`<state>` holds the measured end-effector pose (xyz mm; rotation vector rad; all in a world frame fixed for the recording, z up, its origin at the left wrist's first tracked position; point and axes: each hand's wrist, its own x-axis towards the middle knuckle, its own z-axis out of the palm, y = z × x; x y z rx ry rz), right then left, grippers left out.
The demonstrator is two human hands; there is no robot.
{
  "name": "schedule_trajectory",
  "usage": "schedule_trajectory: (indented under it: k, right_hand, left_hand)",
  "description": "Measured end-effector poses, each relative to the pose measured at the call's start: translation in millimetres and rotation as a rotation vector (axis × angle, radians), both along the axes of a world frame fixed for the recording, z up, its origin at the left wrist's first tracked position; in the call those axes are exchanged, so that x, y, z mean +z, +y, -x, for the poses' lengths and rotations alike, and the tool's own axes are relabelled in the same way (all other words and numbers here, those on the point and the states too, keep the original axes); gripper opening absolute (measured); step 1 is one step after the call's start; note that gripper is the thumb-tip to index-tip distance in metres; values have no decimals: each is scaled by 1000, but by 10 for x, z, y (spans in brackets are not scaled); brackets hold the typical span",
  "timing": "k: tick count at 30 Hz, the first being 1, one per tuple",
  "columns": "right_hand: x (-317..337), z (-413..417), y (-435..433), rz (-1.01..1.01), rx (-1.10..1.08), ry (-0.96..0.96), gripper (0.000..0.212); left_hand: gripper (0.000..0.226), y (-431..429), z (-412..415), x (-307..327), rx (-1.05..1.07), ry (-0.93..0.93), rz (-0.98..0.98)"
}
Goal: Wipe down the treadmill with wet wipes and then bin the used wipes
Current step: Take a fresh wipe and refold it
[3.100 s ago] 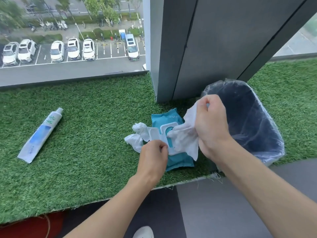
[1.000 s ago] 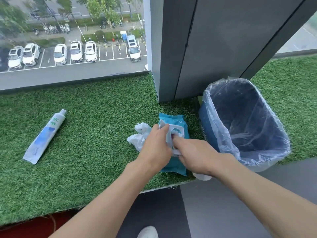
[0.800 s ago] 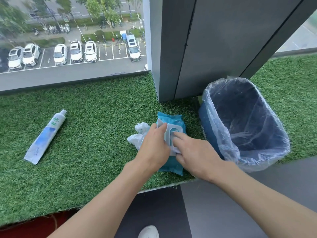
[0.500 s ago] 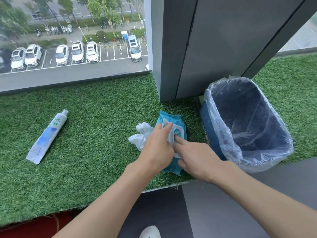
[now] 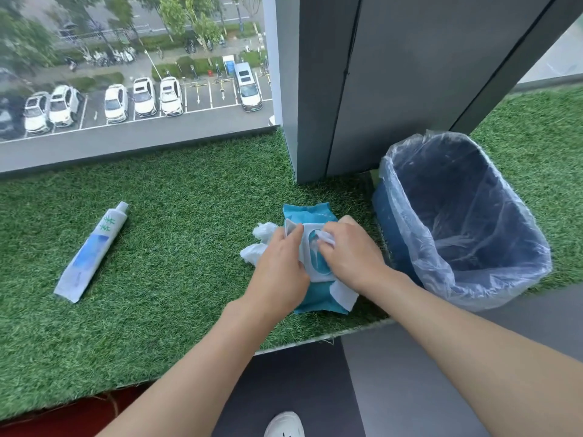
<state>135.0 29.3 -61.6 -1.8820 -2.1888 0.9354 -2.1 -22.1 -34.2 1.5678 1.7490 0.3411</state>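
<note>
On a strip of fake turf by a window, the wipes pack (image 5: pixel 315 263) lies flat near the front edge, its white lid (image 5: pixel 289 229) flipped up. The left hand (image 5: pixel 279 272) presses on the pack's left side, fingers curled loosely over it and against the lid, apparently to keep the soft pack from lifting. The right hand (image 5: pixel 350 253) pinches a wipe (image 5: pixel 325 237) at the opening between thumb and fingertips, closed on it; the draw appears just begun. A second white sheet (image 5: pixel 345 294) shows under the right wrist; whether the hand holds it I cannot tell. Just left of the pack, touching the left hand, sit crumpled wipes (image 5: pixel 260 241), likely used and awaiting disposal. Right of the pack, near it, the lined bin (image 5: pixel 460 222) leans open toward the person, within easy reach for dropping them. Well left of the pack lies a tube (image 5: pixel 93 250). No treadmill is in view.
</note>
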Motion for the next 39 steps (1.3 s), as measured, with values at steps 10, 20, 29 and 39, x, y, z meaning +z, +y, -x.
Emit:
schedule_trajectory:
  k: [10,20,29,39]
  right_hand:
    - [-98,-40,21,137,-366,210,28]
    - [-107,-289,-174,306,-379,231,15]
    - [96,-304,-207,312,-439,173,19]
    - [2175,-535,-131,296,-822,768,11]
  left_hand:
    - [80,-197,-112,-100,-156,67,-135]
    - [57,-164,-174,-283,-314,203,-1]
    - [72,-47,-257,-205,-471,411,135]
    - [40,170,-548,1873,-181,-645,236]
